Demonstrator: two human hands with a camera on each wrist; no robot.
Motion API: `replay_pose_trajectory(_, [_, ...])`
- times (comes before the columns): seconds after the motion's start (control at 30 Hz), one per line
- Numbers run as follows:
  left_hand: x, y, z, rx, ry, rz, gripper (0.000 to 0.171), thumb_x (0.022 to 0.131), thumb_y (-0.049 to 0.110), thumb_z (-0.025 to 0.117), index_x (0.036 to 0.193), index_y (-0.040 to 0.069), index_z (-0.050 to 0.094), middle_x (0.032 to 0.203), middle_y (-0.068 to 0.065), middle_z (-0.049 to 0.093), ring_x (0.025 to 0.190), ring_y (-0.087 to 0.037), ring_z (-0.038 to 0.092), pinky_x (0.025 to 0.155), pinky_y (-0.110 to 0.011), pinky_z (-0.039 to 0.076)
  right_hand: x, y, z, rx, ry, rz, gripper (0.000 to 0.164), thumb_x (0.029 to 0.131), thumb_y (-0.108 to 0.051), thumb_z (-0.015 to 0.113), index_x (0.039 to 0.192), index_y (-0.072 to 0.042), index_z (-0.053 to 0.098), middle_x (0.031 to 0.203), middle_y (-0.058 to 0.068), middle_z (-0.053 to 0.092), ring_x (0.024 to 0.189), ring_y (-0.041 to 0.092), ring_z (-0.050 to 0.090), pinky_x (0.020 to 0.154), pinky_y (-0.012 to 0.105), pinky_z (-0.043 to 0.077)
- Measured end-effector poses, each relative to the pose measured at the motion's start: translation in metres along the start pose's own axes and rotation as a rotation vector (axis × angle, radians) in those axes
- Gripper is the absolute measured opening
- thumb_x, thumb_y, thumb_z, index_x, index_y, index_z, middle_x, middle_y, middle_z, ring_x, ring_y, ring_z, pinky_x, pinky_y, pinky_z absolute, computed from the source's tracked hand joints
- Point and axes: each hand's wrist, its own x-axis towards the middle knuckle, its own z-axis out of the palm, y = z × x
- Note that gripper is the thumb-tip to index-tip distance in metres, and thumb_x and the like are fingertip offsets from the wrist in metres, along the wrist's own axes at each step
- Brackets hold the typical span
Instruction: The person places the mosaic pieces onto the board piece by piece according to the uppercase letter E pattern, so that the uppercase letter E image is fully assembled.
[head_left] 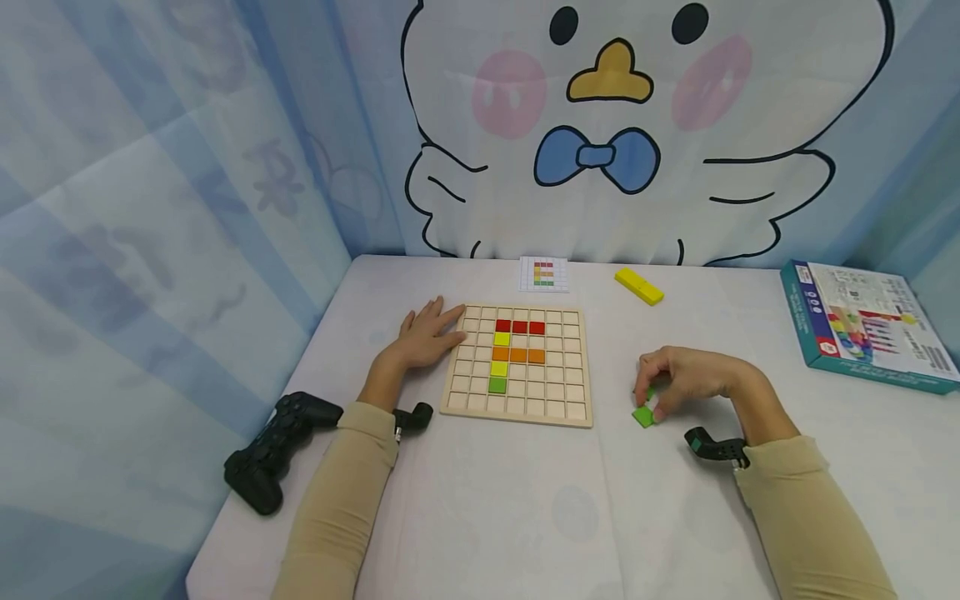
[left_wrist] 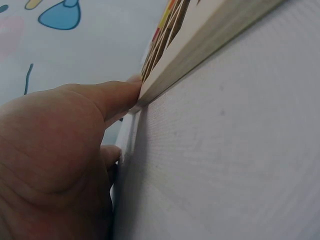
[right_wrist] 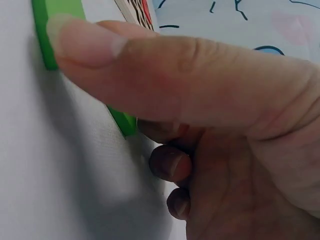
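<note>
A square wooden grid board [head_left: 562, 389] lies on the table with red, yellow, orange and green tiles in some cells. My left hand [head_left: 426, 335] rests beside its upper left edge, fingers spread. In the left wrist view the left thumb [left_wrist: 117, 97] touches the board's side wall [left_wrist: 200, 55]. To the right of the board, my right hand [head_left: 693, 373] pinches a green tile [head_left: 642, 417] low over the table. The right wrist view has the thumb [right_wrist: 165, 82] across this green tile [right_wrist: 42, 37]; a second green piece [right_wrist: 123, 121] is partly hidden beneath it.
A small pattern card [head_left: 543, 274] lies behind the board, and a yellow bar [head_left: 639, 286] lies to its right. At the far right is a teal-edged box [head_left: 885, 321]. A black game controller [head_left: 277, 450] sits beside the left forearm. Curtains stand behind the table.
</note>
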Motion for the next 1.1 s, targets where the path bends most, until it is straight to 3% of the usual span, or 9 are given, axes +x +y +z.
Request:
replay_pose_trajectory(0.37, [-0.003,0.003,-0.003,-0.009,-0.003,0.001,0.065,0.109,0.047,0.047,0.167,0.025,0.028,0.176,-0.017,0.002,0.164,-0.034,-0.002,0.129,-0.057,-0.008,0.006,-0.006,0.003,-0.117,0.047,0.017,0.024,0.073,-0.014,0.093,0.089,-0.016,0.075,0.095,0.001,0.068,0.096,0.021,0.054,0.088,0.031,0.042])
replay_pose_trajectory(0.67, [-0.003,0.003,-0.002,-0.016,-0.005,0.0,0.065,0.109,0.047,0.048,0.166,0.025,0.029,0.176,-0.017,0.002,0.164,-0.033,-0.002,0.13,-0.056,-0.008,0.011,-0.007,0.005,-0.103,0.111,-0.003,0.02,0.081,-0.022,0.089,0.088,-0.017,0.071,0.088,-0.001,0.065,0.092,0.019,0.051,0.08,0.03,0.038])
replay_pose_trajectory(0.87, [-0.003,0.003,-0.003,-0.011,-0.007,0.0,0.065,0.108,0.048,0.048,0.166,0.025,0.028,0.176,-0.017,0.002,0.164,-0.033,-0.002,0.13,-0.056,-0.008,0.013,-0.008,0.005,-0.011,0.117,-0.06,0.013,0.089,-0.017,0.082,0.091,-0.012,0.071,0.085,0.001,0.064,0.081,0.016,0.057,0.073,0.027,0.046])
replay_pose_trajectory(1.1, [-0.001,0.001,-0.002,-0.005,-0.01,-0.005,0.066,0.109,0.047,0.046,0.167,0.024,0.027,0.176,-0.018,0.0,0.164,-0.033,-0.003,0.129,-0.056,-0.009,0.016,-0.013,0.006,0.163,0.217,-0.124,0.014,0.098,-0.013,0.073,0.105,-0.002,0.068,0.096,0.013,0.068,0.082,0.024,0.065,0.075,0.028,0.056])
